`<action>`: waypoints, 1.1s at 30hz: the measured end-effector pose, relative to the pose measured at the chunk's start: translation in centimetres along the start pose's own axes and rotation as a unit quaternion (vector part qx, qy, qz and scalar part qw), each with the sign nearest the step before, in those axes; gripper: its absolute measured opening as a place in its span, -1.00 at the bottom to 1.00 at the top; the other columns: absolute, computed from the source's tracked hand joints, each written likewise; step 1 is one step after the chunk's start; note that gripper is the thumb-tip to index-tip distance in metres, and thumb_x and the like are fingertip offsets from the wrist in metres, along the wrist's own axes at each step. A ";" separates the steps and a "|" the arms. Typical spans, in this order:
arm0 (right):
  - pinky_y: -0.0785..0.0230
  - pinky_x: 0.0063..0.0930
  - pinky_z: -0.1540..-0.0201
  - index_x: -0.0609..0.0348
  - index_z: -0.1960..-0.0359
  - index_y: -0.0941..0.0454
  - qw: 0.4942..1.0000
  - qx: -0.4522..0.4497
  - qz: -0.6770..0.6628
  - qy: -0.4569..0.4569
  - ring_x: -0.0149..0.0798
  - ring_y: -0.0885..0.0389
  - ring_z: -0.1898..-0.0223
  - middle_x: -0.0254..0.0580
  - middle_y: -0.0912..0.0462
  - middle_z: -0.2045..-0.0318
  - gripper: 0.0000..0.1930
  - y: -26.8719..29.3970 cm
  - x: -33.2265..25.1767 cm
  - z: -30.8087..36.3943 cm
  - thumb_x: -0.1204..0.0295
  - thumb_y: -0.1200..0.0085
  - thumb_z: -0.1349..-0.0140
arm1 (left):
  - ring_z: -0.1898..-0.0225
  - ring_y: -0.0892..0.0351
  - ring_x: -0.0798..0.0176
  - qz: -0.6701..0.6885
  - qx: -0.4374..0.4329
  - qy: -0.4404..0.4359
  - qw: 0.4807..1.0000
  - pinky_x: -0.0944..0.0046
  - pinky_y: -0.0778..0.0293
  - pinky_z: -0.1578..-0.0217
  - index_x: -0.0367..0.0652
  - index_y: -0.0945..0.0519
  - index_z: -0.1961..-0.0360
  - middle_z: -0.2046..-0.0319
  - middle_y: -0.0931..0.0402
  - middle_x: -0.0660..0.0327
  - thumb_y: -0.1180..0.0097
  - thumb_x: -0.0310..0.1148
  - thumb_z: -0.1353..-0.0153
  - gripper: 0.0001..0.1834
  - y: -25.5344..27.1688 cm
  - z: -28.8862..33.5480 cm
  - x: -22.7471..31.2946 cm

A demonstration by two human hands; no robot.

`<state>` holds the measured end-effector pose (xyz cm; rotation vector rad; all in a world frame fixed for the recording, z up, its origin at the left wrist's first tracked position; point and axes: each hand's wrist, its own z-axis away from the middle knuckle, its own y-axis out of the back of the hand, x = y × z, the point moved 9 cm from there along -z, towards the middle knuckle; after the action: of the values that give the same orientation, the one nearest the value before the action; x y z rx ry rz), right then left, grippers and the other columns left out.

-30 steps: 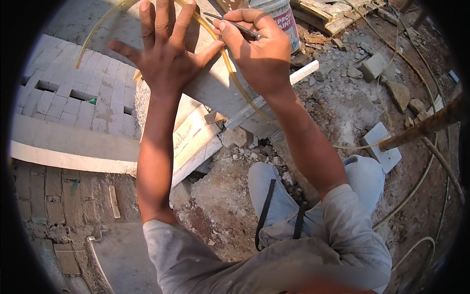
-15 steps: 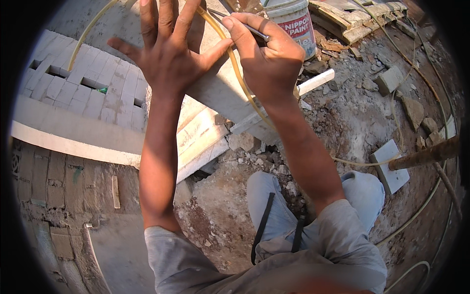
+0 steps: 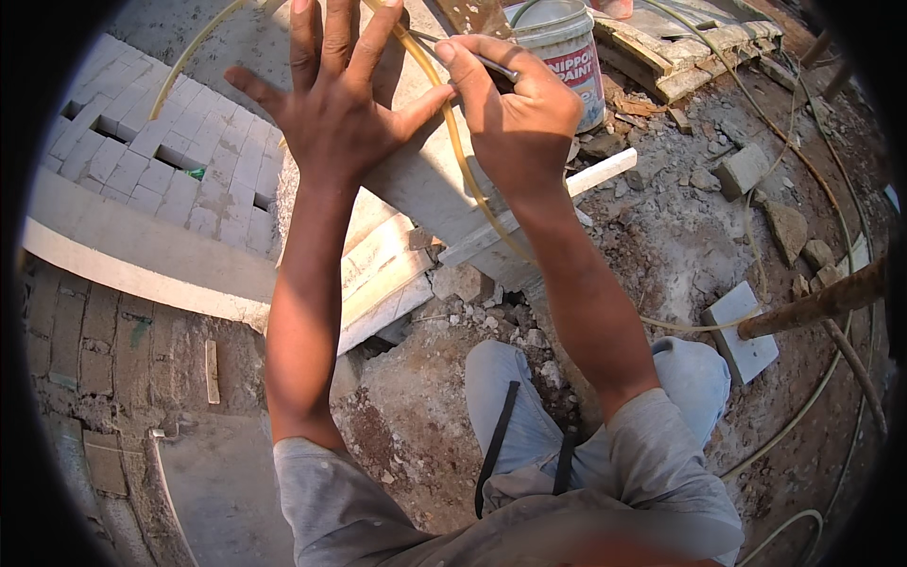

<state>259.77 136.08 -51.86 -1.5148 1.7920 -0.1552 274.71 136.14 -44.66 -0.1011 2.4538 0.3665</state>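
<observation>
My left hand (image 3: pixel 340 128) is spread wide with its fingers stretched out, against a smooth grey concrete slab or pillar (image 3: pixel 416 184). A yellowish see-through hose (image 3: pixel 463 161) runs down over that surface, and the tip of my left thumb reaches it. Close on the right, my right hand (image 3: pixel 524 123) is closed in a pinch around a thin metal rod (image 3: pixel 504 70) that looks like a pencil or scriber. Its tip lies near the hose, beside my left fingers. What exactly the tip touches cannot be made out.
A white paint bucket (image 3: pixel 557 57) stands beyond my right hand. Pale blocks with several gaps (image 3: pixel 179 180) lie to the left. Rubble and stones (image 3: pixel 746 170), a white block (image 3: pixel 742 331), a brown pole (image 3: pixel 822 298) and loose hoses (image 3: pixel 794 420) are on the right.
My left hand appears slightly farther right and lower in view, its fingers still spread. The right hand keeps its pinch on the rod. The whole view has shifted a little.
</observation>
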 end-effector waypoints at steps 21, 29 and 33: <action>-0.55 -0.40 0.36 0.27 0.28 -0.77 0.996 -0.060 0.026 -0.060 -0.19 -0.73 0.46 -0.03 -0.75 0.42 -0.82 -0.2 0.3 -0.6 0.39 -0.34 -0.20 | -0.63 0.24 0.08 -0.007 -0.010 -0.001 1.000 -0.46 0.73 -0.47 0.23 -0.47 -0.36 -0.56 -0.08 0.15 -0.13 0.56 0.03 -0.01 0.3 -0.1 -0.1; -0.52 -0.59 0.30 0.23 0.19 -0.79 0.995 -0.059 0.047 -0.068 -0.57 -0.64 0.42 -0.26 -0.78 0.45 -0.75 -0.2 0.5 -0.5 0.30 -0.38 -0.24 | -0.63 0.20 0.04 -0.028 -0.026 -0.001 0.999 -0.47 0.69 -0.48 0.17 -0.49 -0.34 -0.55 -0.11 0.12 -0.15 0.55 0.03 0.00 0.0 0.0 -0.1; -0.52 -0.58 0.29 0.23 0.20 -0.79 0.995 -0.059 0.051 -0.058 -0.56 -0.65 0.42 -0.26 -0.78 0.45 -0.75 -0.2 0.4 -0.5 0.29 -0.38 -0.24 | -0.62 0.19 0.03 -0.005 -0.014 -0.001 1.000 -0.46 0.68 -0.48 0.17 -0.49 -0.34 -0.55 -0.11 0.12 -0.17 0.54 0.03 0.00 0.5 -0.2 0.1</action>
<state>259.64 135.43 -51.58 -1.4778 1.8073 0.0909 274.45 136.54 -44.48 -0.1253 2.4451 0.3971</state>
